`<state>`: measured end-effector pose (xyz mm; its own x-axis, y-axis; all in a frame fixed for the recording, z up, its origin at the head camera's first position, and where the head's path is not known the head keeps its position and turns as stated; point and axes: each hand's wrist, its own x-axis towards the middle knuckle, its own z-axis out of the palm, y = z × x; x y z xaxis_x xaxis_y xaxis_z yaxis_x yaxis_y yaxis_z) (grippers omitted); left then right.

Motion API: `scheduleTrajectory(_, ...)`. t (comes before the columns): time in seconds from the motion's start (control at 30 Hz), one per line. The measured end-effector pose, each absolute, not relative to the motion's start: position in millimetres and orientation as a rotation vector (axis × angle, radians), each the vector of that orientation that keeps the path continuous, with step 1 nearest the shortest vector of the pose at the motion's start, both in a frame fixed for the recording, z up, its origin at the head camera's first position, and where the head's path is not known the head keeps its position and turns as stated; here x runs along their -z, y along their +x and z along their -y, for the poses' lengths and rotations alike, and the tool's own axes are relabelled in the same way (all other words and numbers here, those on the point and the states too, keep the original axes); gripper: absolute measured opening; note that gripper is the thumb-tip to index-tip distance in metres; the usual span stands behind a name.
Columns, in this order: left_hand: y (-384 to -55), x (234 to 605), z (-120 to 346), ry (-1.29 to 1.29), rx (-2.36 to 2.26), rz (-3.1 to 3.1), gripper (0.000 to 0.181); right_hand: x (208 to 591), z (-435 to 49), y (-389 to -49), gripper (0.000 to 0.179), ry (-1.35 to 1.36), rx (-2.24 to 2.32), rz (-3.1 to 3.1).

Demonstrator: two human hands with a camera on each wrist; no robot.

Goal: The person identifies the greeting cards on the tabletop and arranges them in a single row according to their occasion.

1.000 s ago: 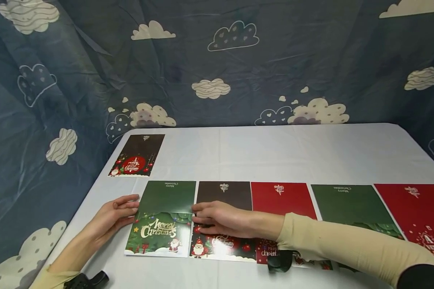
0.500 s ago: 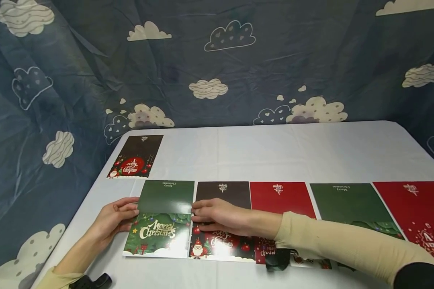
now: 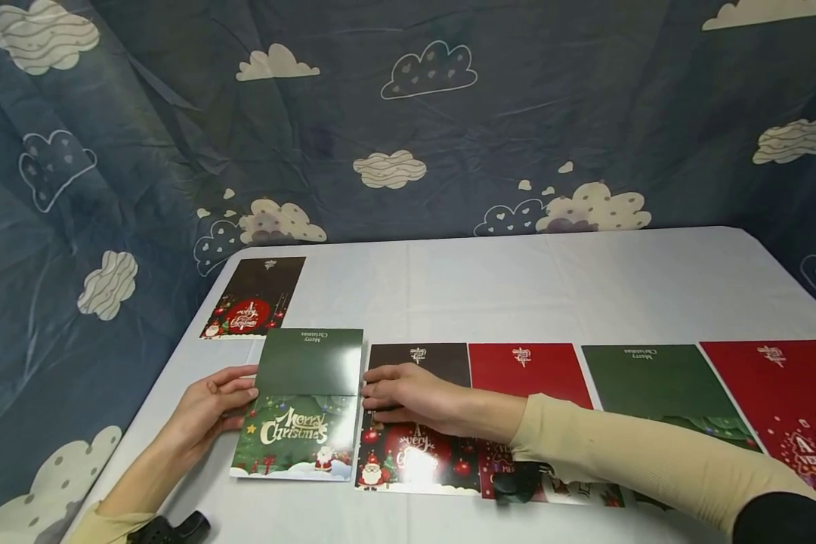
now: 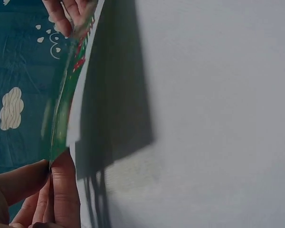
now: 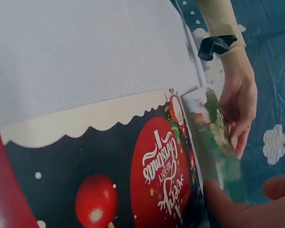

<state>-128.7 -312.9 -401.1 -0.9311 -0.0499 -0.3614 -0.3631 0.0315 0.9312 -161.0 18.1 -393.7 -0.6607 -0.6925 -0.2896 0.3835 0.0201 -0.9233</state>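
A green Christmas card (image 3: 310,370), unfolded with its crease across the middle, is raised a little off the white table, its shadow showing in the left wrist view. My left hand (image 3: 200,412) pinches its left edge between thumb (image 4: 26,183) and fingers. On the opposite edge, my right hand (image 3: 418,397) holds the card with its fingertips. Just under the right hand lies a dark Christmas card (image 5: 152,166) with a red ornament print, partly covered by that hand. The right forearm also hides part of a red card (image 3: 527,366).
Farther right, another green card (image 3: 646,378) and a large red card (image 3: 765,385) continue the row. A second dark card (image 3: 255,291) lies at the table's back left. Behind the white table (image 3: 489,287) hangs a dark blue cloth (image 3: 340,121) with cloud prints.
The green card has come up off the table and shifted slightly away from me, both hands at its edges. The other cards stay where they were.
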Motion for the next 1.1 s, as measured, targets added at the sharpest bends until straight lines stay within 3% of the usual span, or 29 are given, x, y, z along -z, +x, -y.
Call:
scheduleTrajectory(0.4, -134, 394, 313, -0.44, -2.084, -2.034, 0.031, 390, -8, -173, 0.042, -0.297, 1.86, -1.472)
scheduleTrajectory(0.7, -148, 389, 303, -0.456, -2.13, -2.039, 0.042, 386, 3, -199, 0.039, -0.261, 1.91, -1.525)
scheduleTrajectory(0.97, -180, 394, 292, -0.426, -2.159, -2.075, 0.032, 389, 2, -229, 0.033, -0.209, 1.949, -1.63)
scheduleTrajectory(1.1, -193, 395, 292, -0.417, -2.138, -2.111, 0.043, 390, 4, -244, 0.035, -0.212, 1.958, -1.652)
